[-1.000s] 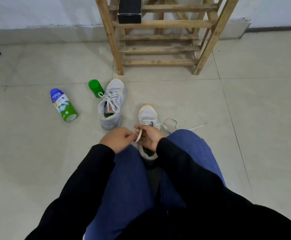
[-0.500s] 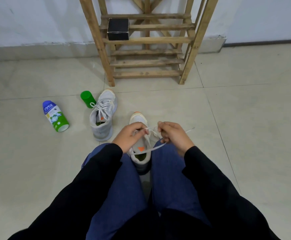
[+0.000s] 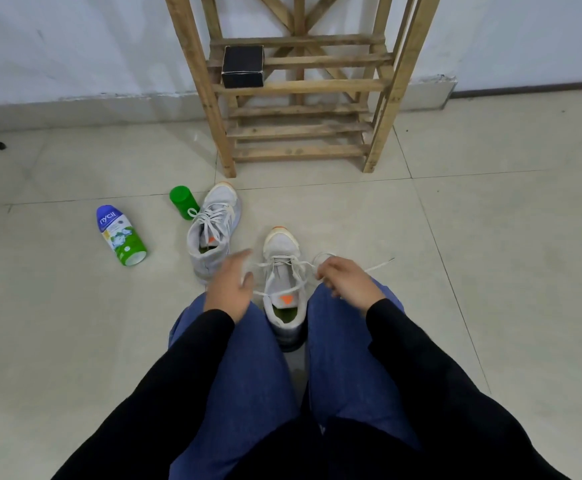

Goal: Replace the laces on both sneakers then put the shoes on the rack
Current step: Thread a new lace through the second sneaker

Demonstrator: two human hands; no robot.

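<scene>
- Two knees in blue jeans fill the bottom centre of the frame, with black sleeves running up from both lower corners to the hands.
- Between the knees stands the near sneaker (image 3: 284, 284), grey-white, upright on the floor (image 3: 490, 271), toe towards the top of the frame, with an orange tab on its tongue.
- Left of that shoe, the left hand (image 3: 229, 289) hovers with its fingers loosely spread and nothing in its grasp. It is blurred, so whether a fingertip brushes the lace beside it is hard to say.
- Right of the shoe, the right hand (image 3: 346, 284) has its fingers curled and pinches the white lace (image 3: 379, 265), with a loop showing just above the fingers and a loose end trailing off to the right across the tile.
- A little higher and to the left, the second sneaker (image 3: 213, 233) stands upright, fully laced, and apart from the first.
- Just beside its toe, on the left, lies a green cap (image 3: 182, 202).
- Further left, a blue-and-green bottle (image 3: 120, 235) lies on its side, well apart from the shoes.
- At top centre, the wooden rack (image 3: 300, 86) stands against the white wall, with a black box (image 3: 243, 65) on one of its shelves and no shoe on it.
</scene>
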